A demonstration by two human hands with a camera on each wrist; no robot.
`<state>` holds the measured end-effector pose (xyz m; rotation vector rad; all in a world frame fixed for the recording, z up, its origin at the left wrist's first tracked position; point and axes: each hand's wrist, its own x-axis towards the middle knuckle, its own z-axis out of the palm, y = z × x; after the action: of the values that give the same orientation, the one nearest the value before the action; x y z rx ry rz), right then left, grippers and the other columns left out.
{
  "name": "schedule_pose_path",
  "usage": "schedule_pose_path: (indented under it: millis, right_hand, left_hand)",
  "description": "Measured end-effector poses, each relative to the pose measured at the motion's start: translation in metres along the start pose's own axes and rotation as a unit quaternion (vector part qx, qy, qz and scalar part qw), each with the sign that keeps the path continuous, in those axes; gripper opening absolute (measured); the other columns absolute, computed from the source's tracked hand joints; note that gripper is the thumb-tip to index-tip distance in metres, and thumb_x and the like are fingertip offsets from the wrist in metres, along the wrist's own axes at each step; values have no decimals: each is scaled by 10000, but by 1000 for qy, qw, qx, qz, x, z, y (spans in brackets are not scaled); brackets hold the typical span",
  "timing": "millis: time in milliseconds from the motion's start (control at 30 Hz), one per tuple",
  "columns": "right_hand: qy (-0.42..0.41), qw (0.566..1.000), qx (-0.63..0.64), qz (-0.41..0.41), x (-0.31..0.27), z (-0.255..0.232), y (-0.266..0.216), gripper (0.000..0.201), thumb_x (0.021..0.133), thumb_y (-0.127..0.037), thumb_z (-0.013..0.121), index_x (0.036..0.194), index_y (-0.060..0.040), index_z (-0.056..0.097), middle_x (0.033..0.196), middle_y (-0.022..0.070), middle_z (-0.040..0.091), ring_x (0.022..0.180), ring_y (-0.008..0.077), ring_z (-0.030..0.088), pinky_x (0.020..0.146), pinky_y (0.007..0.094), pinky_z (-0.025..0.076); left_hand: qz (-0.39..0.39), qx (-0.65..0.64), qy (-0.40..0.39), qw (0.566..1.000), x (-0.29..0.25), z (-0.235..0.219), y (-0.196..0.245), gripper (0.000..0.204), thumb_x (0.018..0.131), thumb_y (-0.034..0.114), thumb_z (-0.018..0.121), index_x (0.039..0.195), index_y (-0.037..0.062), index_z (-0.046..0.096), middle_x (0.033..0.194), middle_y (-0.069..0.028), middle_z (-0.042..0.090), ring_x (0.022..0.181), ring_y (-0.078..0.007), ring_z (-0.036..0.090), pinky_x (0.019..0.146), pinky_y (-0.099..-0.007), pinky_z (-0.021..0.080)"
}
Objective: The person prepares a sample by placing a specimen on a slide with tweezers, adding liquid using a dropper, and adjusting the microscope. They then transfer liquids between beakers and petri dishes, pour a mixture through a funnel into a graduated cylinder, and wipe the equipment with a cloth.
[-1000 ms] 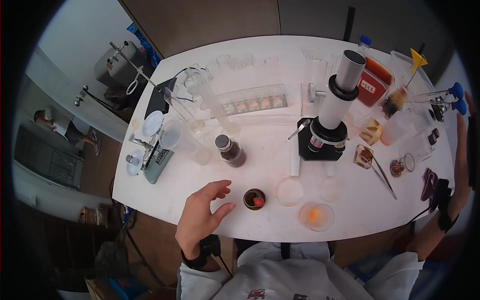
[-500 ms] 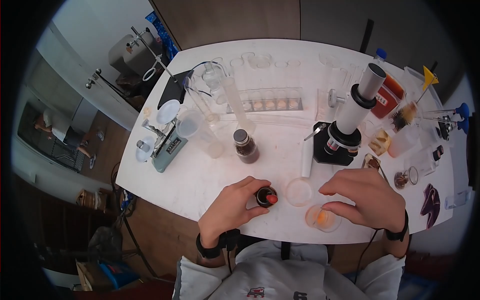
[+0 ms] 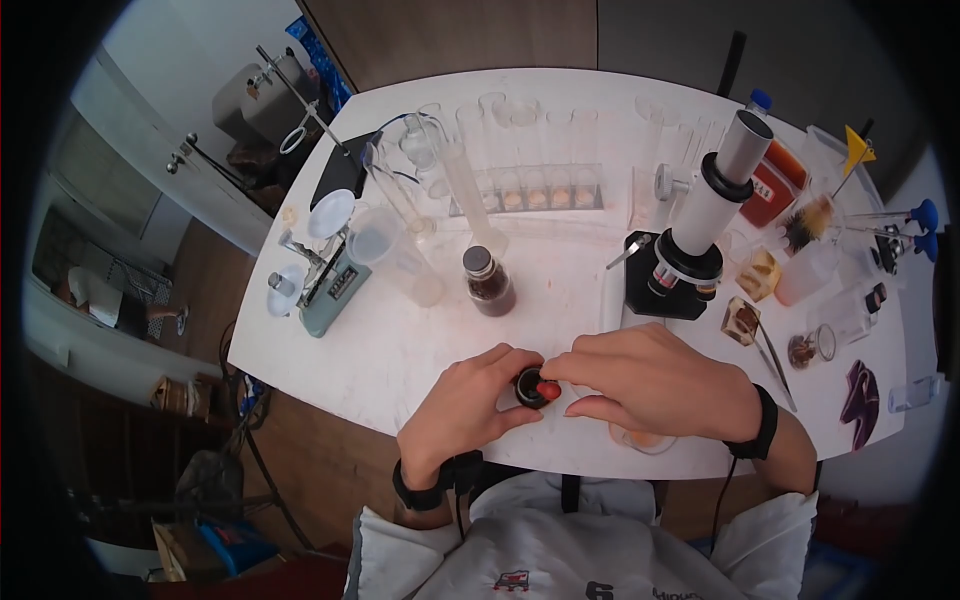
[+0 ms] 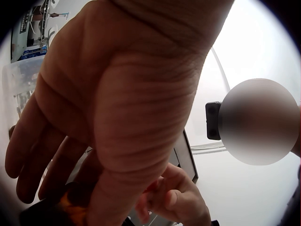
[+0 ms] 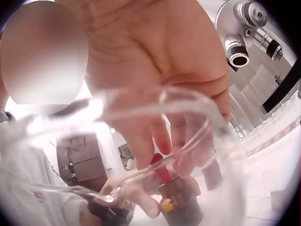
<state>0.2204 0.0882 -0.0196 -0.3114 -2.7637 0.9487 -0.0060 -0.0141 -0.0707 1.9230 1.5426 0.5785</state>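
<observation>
My left hand point(image 3: 458, 402) holds a small dark brown bottle point(image 3: 525, 390) at the table's front, thumb and fingers on either side. A red rubber dropper bulb point(image 3: 549, 390) leans out of its mouth. From the right, my right hand point(image 3: 660, 382) reaches over with its fingertips right at the bulb and its thumb a little apart. The right wrist view shows the bulb point(image 5: 161, 168) beneath those fingers and the brown glass bottle point(image 5: 182, 200) below. Under the right hand stands a clear dish point(image 3: 648, 442) with orange contents, partly hidden.
Behind the hands stands a capped brown jar point(image 3: 488, 285). The microscope point(image 3: 690, 235) is at the back right, the balance point(image 3: 335, 295) at the left. A glass beaker point(image 3: 822, 342) and tweezers point(image 3: 775, 365) lie right. Far back is a rack point(image 3: 530, 200).
The right hand has come in from the far right, over the orange dish, to the red bulb. The left hand has closed in around the brown bottle, which it earlier stood beside.
</observation>
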Motion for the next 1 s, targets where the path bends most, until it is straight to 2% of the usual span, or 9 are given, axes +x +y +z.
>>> schedule_pose_path:
  millis: [467, 667, 767, 867, 1000]
  right_hand:
    - [34, 999, -11, -37, 4, 14, 10, 118, 956, -160, 684, 969, -50, 644, 850, 117, 617, 784, 346, 662, 660, 457, 511]
    - [51, 995, -43, -79, 4, 18, 13, 70, 882, -63, 665, 932, -36, 624, 844, 118, 591, 768, 334, 657, 653, 438, 520]
    - [15, 996, -70, -51, 4, 16, 11, 159, 927, -150, 725, 1040, -40, 704, 909, 87, 638, 798, 283, 683, 652, 382, 553]
    - [35, 997, -26, -56, 4, 19, 13, 70, 878, -55, 669, 919, -32, 616, 844, 123, 594, 774, 339, 655, 654, 439, 522]
    - [48, 998, 2, -36, 3, 15, 8, 102, 936, -104, 683, 922, -24, 621, 850, 130, 607, 767, 357, 651, 651, 446, 519]
  left_hand:
    - [-16, -10, -7, 1000, 0, 4, 0, 548, 739, 166, 884, 1223, 38, 662, 1071, -145, 682, 976, -378, 678, 853, -422, 548]
    - [-23, -4, -10, 1000, 0, 4, 1, 559, 737, 168, 882, 1232, 40, 657, 1078, -144, 682, 982, -378, 677, 854, -422, 547]
    - [-18, -6, -10, 1000, 0, 4, 0, 563, 738, 169, 882, 1237, 41, 655, 1083, -144, 682, 982, -378, 677, 855, -423, 547]
    - [-18, -8, -12, 1000, 0, 4, 1, 566, 738, 168, 882, 1239, 41, 653, 1086, -146, 681, 982, -379, 677, 856, -423, 546]
    - [-6, -6, -12, 1000, 0, 5, -2, 536, 767, 193, 866, 1236, 58, 643, 1088, -145, 674, 981, -387, 676, 842, -437, 550]
